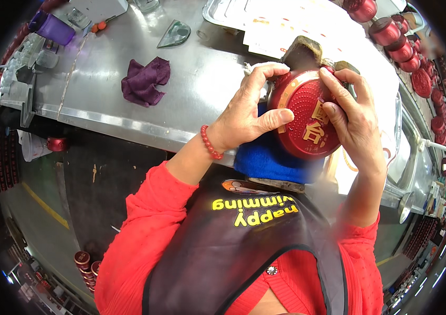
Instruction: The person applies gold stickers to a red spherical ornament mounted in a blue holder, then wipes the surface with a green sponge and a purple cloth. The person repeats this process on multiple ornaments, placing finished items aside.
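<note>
At two o'clock from centre, a round red container [301, 113] over a blue cloth [270, 164] is clasped by the left hand [246, 113] at its nine o'clock and the right hand [358, 118] at three, apparently smoothing its gold strip [287, 91], probably needing even thumb pressure next.

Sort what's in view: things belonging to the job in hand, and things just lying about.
Seemingly in the job:
- red round container, held in both hands
- blue cloth, close beside it

Probably just lying about, untouched:
- purple cloth
- purple cup
- clear glass piece
</note>
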{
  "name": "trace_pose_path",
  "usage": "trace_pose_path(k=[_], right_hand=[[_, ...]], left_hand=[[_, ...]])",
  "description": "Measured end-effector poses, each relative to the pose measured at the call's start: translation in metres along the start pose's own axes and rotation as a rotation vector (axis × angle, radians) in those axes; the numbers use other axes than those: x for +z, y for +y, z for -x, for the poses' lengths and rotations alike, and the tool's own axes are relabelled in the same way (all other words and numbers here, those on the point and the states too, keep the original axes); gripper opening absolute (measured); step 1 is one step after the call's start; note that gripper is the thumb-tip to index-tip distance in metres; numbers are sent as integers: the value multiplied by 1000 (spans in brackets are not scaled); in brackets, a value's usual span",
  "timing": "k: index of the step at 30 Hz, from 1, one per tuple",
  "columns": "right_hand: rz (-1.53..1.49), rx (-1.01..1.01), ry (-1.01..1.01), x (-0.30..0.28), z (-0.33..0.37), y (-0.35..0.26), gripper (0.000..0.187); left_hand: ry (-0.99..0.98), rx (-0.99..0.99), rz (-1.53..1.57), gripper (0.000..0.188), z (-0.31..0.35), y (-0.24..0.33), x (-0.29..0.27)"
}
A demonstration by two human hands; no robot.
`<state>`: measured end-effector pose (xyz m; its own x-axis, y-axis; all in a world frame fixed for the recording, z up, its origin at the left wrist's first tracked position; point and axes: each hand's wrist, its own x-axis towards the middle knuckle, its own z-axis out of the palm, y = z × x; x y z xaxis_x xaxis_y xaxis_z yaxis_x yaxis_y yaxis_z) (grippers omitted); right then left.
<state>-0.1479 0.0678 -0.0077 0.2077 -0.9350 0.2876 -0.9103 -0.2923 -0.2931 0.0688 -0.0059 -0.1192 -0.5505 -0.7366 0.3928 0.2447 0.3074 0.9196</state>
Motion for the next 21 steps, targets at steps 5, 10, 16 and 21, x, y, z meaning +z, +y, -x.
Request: trace_pose_path(k=[5,10,16,21], right_hand=[[-4,2,2,1,0,-1,48],[-1,0,0,-2,2,1,52],[-351,394,0,-14,27,13,50],[-470,375,76,-1,56,26,45]], left_hand=[[14,8,-11,76,2,-5,2],[167,182,-215,80,8,4,3],[-86,348,-776,76,-9,37,-12],[-270,402,-897,69,-59,46,-12]])
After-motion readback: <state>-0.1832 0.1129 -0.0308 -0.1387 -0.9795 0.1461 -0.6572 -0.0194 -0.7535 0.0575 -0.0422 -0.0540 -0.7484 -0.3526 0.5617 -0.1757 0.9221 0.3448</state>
